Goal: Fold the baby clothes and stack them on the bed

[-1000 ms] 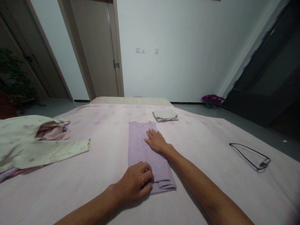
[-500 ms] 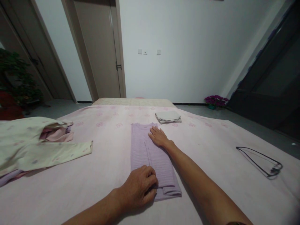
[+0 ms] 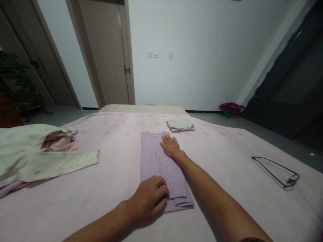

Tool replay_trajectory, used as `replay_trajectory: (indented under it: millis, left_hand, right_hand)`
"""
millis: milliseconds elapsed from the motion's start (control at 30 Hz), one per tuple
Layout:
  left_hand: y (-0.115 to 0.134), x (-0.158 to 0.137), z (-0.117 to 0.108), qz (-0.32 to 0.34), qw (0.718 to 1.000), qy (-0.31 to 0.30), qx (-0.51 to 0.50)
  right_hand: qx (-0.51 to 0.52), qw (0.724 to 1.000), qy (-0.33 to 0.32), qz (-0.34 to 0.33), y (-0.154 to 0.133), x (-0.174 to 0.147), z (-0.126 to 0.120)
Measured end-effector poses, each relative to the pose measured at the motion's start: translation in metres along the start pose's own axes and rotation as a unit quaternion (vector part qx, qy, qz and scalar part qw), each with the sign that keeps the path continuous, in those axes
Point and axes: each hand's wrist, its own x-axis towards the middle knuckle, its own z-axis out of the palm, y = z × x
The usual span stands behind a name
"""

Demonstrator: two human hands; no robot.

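Observation:
A lilac ribbed long-sleeved top (image 3: pixel 148 158) lies folded into a narrow strip on the bed, its neckline at the far end. Over its near left edge, my left hand (image 3: pixel 152 196) is closed with curled fingers, gripping the cloth there. The fingertips of that hand are partly hidden. My right hand (image 3: pixel 171 146) lies flat near the far right corner of the top, fingers stretched out and slightly spread. Part of the top's right side is behind my right forearm.
A pink flowered sheet (image 3: pixel 116 188) covers the bed. Cream printed clothing (image 3: pixel 27 148) lies heaped at left, with pink cloth showing inside. A folded pale garment (image 3: pixel 180 124) rests beyond the top. At right is a black wire hanger-like frame (image 3: pixel 277 171).
The view has shifted very slightly. Both hands stay in place on the lilac top, with no clear movement.

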Motion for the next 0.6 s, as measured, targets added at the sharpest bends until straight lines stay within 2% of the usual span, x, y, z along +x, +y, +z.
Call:
replay_trajectory:
  millis: [133, 267, 333, 600]
  left_hand:
    - [-0.002, 0.0, 0.001, 0.006, 1.0, 0.01, 0.004]
    - [-0.002, -0.001, 0.003, 0.009, 1.0, 0.02, -0.001]
    - [-0.002, -0.001, 0.003, 0.009, 1.0, 0.025, 0.0]
    - [-0.002, -0.003, 0.005, 0.015, 0.999, 0.031, 0.004]
  right_hand:
    - [0.009, 0.999, 0.017, -0.042, -0.018, -0.024, -0.01]
    - [0.055, 0.988, -0.049, -0.137, -0.037, -0.059, -0.015]
    - [0.074, 0.981, -0.074, -0.162, -0.043, -0.075, -0.018]
    - [0.094, 0.978, -0.084, -0.167, -0.035, -0.125, -0.033]
